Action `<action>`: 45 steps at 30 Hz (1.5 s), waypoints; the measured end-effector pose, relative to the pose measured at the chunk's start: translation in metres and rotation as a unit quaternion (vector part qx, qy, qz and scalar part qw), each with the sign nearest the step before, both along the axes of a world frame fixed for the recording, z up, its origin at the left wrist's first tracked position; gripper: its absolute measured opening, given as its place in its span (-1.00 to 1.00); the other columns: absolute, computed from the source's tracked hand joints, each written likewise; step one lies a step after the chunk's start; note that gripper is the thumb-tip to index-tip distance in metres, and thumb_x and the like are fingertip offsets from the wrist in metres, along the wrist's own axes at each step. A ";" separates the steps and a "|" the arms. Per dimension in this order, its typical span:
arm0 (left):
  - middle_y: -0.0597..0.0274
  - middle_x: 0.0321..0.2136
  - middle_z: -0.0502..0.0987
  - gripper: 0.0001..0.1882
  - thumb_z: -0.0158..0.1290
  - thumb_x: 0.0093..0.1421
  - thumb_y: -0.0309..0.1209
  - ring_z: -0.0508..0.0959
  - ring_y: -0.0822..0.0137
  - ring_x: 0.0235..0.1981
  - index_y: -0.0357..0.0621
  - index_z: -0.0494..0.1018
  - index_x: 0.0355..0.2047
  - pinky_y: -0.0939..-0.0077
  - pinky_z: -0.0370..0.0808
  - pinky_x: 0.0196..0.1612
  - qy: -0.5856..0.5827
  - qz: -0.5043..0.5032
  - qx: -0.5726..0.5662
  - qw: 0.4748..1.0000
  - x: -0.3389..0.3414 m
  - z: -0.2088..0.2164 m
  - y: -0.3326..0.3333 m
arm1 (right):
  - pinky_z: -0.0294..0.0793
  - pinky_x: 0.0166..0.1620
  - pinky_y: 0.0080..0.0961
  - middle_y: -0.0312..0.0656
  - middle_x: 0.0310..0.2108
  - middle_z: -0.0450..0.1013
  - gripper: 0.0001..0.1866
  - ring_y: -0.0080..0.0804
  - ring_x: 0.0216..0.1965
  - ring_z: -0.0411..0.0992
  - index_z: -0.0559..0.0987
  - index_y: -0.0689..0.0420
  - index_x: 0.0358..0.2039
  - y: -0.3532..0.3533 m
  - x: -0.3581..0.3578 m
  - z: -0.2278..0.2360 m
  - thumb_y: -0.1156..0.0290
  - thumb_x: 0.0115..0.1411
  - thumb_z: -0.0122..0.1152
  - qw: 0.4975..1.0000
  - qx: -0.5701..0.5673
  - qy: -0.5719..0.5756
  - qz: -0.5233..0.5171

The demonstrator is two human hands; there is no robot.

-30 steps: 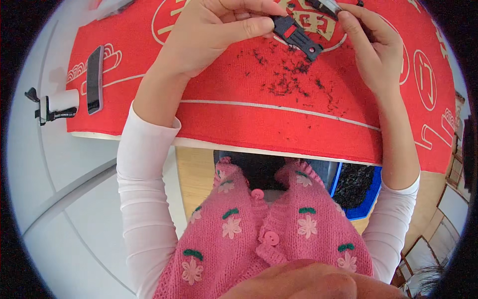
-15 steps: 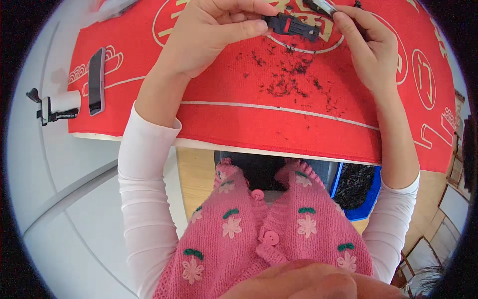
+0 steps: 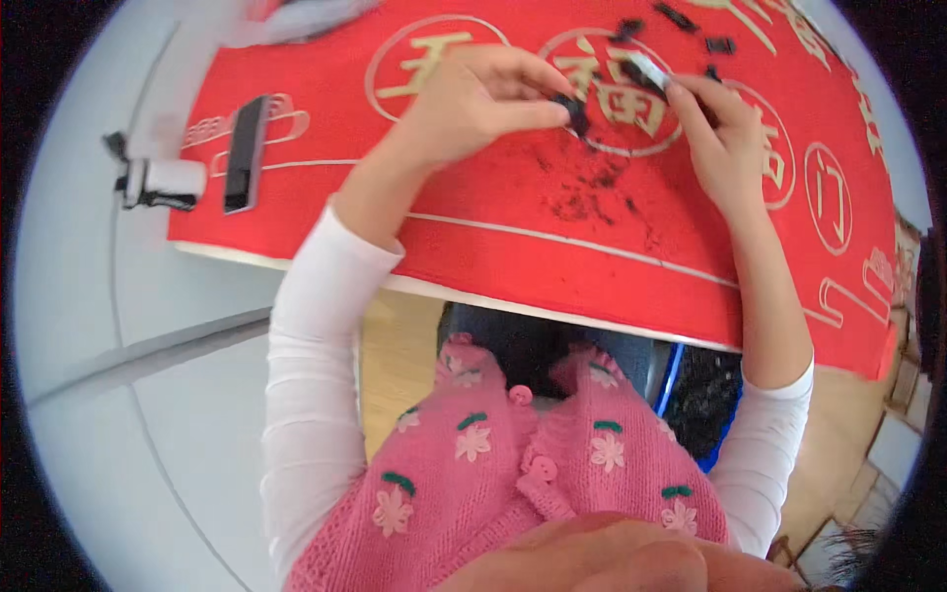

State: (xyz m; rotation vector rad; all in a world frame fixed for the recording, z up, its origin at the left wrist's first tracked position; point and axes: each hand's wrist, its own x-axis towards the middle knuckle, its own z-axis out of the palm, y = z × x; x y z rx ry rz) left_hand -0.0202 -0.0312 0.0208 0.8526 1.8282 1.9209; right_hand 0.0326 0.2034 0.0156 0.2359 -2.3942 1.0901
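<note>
My left hand [image 3: 472, 111] pinches a small black plastic part [image 3: 573, 114] between thumb and fingers, above the red cloth [image 3: 552, 261]. The part is turned nearly end-on and blurred. To its right, my right hand [image 3: 728, 143] is closed on a slim silver-and-black hand tool [image 3: 647, 71], whose exact kind I cannot make out. Its silvery end points up and left, a short gap from the black part. Below the hands, many fine black shavings [image 3: 592, 197] lie scattered on the cloth.
Several black plastic pieces [image 3: 676, 16] lie beyond my right hand. A phone [image 3: 246, 153] rests at the cloth's left, near a white cylinder with a black strap [image 3: 176, 182]. Clear plastic [image 3: 321, 14] is at the far left. Below the table edge stands a blue bin [image 3: 671, 380] with black scraps.
The view has shifted, showing more of the table's far side. The black part has turned from its broad face to nearly end-on. Both hands keep their hold.
</note>
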 end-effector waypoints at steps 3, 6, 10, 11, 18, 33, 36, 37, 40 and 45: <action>0.19 -0.48 0.52 -0.80 0.06 -0.06 -0.65 0.49 0.50 -0.49 -0.30 0.49 -0.36 0.80 0.40 -0.41 0.007 0.010 0.007 1.000 0.002 0.005 -0.006 | 0.22 -0.55 -0.68 -0.28 -0.58 0.43 -0.82 -0.56 -0.61 0.27 0.53 0.29 -0.37 -0.006 0.004 0.006 0.45 0.05 0.07 1.000 -0.023 -0.015 0.007; 0.18 -0.38 0.53 -0.84 0.02 -0.05 -0.69 0.49 0.45 -0.43 -0.29 0.50 -0.42 0.73 0.42 -0.33 0.147 0.017 -0.087 0.985 -0.001 0.014 -0.019 | 0.23 -0.54 -0.69 -0.23 -0.56 0.45 -0.80 -0.55 -0.61 0.28 0.53 0.29 -0.37 -0.010 0.005 0.008 0.43 0.06 0.05 0.999 -0.035 -0.023 -0.003; 0.20 -0.41 0.53 -0.83 -0.01 -0.04 -0.69 0.46 0.43 -0.47 -0.24 0.50 -0.43 0.69 0.40 -0.38 0.500 0.301 0.006 0.812 -0.001 0.039 -0.053 | 0.25 -0.54 -0.66 -0.19 -0.55 0.46 -0.81 -0.51 -0.62 0.29 0.54 0.29 -0.38 -0.010 0.001 0.009 0.44 0.05 0.05 0.999 -0.017 -0.024 -0.018; 0.20 -0.41 0.53 -0.82 -0.01 -0.05 -0.69 0.47 0.42 -0.46 -0.22 0.50 -0.43 0.68 0.40 -0.37 0.522 0.385 0.015 0.761 -0.009 0.049 -0.071 | 0.25 -0.55 -0.65 -0.18 -0.55 0.46 -0.81 -0.50 -0.62 0.29 0.54 0.29 -0.38 -0.013 -0.002 0.008 0.44 0.04 0.05 0.999 -0.024 -0.020 -0.022; 0.17 -0.36 0.53 -0.71 0.09 -0.05 -0.38 0.49 0.27 -0.32 -0.24 0.48 -0.29 0.54 0.38 -0.18 0.444 0.420 -0.281 0.740 -0.108 0.048 -0.150 | 0.25 -0.55 -0.63 -0.17 -0.55 0.46 -0.80 -0.47 -0.63 0.30 0.54 0.28 -0.39 -0.018 -0.006 0.013 0.42 0.05 0.04 0.999 -0.020 -0.036 -0.025; 0.14 -0.34 0.52 -0.68 0.10 -0.06 -0.32 0.50 0.23 -0.32 -0.23 0.48 -0.30 0.49 0.41 -0.21 0.370 0.195 -0.297 0.858 -0.066 0.028 -0.047 | 0.29 -0.50 -0.58 -0.25 -0.53 0.31 -0.83 -0.49 -0.59 0.24 0.40 0.17 -0.28 0.109 -0.065 -0.026 0.49 0.18 -0.19 0.792 -0.609 -0.017 -0.034; 0.22 -0.35 0.53 -0.72 0.05 -0.01 -0.38 0.49 0.33 -0.38 -0.20 0.48 -0.26 0.55 0.41 -0.26 0.342 0.104 -0.323 0.876 -0.088 0.029 0.017 | 0.30 -0.45 -0.57 -0.25 -0.51 0.28 -0.83 -0.49 -0.55 0.23 0.35 0.16 -0.23 0.133 -0.062 -0.034 0.51 0.20 -0.24 0.714 -0.699 0.024 -0.013; 0.22 -0.36 0.54 -0.73 0.04 -0.01 -0.39 0.49 0.33 -0.40 -0.19 0.48 -0.27 0.55 0.41 -0.27 0.355 0.082 -0.303 0.881 -0.100 0.024 0.030 | 0.30 -0.43 -0.55 -0.25 -0.50 0.28 -0.83 -0.49 -0.54 0.23 0.34 0.16 -0.22 0.127 -0.060 -0.029 0.50 0.21 -0.24 0.702 -0.711 0.026 0.019; 0.24 -0.39 0.55 -0.70 0.04 -0.02 -0.27 0.51 0.31 -0.43 -0.13 0.50 -0.29 0.45 0.43 -0.29 0.394 0.060 -0.427 0.812 -0.109 0.025 0.072 | 0.31 -0.37 -0.49 -0.24 -0.48 0.25 -0.83 -0.48 -0.48 0.23 0.30 0.15 -0.19 0.120 -0.049 -0.018 0.49 0.22 -0.26 0.662 -0.742 0.042 0.099; 0.17 -0.37 0.54 -0.75 0.01 -0.02 -0.27 0.51 0.16 -0.36 -0.13 0.53 -0.40 0.36 0.45 -0.25 0.405 0.164 -0.482 0.759 -0.087 0.030 0.106 | 0.31 -0.32 -0.44 -0.19 -0.47 0.28 -0.84 -0.45 -0.47 0.24 0.32 0.18 -0.23 0.128 -0.049 -0.016 0.48 0.21 -0.22 0.728 -0.669 -0.042 0.142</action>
